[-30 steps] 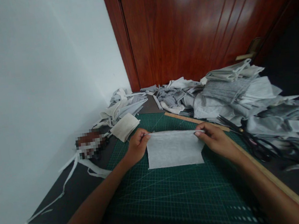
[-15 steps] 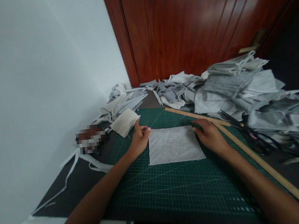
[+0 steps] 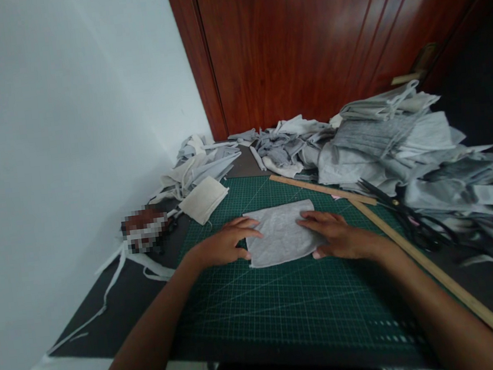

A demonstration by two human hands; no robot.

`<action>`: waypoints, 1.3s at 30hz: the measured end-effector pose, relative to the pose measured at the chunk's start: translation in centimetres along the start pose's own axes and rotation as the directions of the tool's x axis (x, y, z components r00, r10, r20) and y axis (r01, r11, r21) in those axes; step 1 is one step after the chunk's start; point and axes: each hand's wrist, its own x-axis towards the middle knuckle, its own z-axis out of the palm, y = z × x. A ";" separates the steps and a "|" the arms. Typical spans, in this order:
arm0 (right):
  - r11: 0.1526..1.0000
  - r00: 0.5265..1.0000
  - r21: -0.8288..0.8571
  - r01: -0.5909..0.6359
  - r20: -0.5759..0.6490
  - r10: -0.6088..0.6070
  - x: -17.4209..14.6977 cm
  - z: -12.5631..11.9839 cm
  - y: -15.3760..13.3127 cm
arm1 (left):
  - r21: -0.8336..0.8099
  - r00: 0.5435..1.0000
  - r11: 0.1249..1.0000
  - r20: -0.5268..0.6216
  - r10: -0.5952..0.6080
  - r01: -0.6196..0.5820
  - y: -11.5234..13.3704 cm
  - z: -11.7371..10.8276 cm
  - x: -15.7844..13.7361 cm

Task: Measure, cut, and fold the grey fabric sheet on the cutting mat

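Note:
A light grey rectangle of fabric [image 3: 281, 234] lies on the green cutting mat [image 3: 287, 305], slightly turned. My left hand [image 3: 229, 242] rests at its left edge, fingers spread, the fingertips on the cloth and the thumb by its lower left side. On the opposite side, my right hand [image 3: 334, 234] lies over the right edge with its fingers stretched out across the fabric. Neither hand grips the cloth. A cream folded piece of cloth [image 3: 204, 200] sits beyond my left hand at the mat's upper left.
Two wooden rulers, a short one [image 3: 318, 187] and a long one [image 3: 444, 278], meet right of the fabric. Black scissors [image 3: 411, 219] lie beside them. Heaps of grey fabric [image 3: 384, 139] line the back and right. A wall [image 3: 67, 140] bounds the left, a wooden door [image 3: 301, 42] the back.
Both hands have come from the upper corners down onto the fabric's sides, fingers now spread. The fabric has turned slightly, its right side tilting upward.

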 end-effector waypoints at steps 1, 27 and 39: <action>1.000 0.998 -0.004 0.027 -0.053 -0.028 0.2 0.1 0.0 | 0.032 0.999 0.999 -0.043 0.008 -0.007 0.2 0.3 0.3; 0.916 0.937 0.348 -0.201 -0.205 0.283 0.0 -1.4 0.2 | -0.058 0.825 0.924 -0.431 -0.365 0.379 2.0 3.0 1.3; 0.950 0.972 0.274 -0.150 -0.134 0.192 0.1 -2.0 2.1 | -0.006 0.880 0.978 -0.434 -0.192 0.211 0.2 3.9 2.4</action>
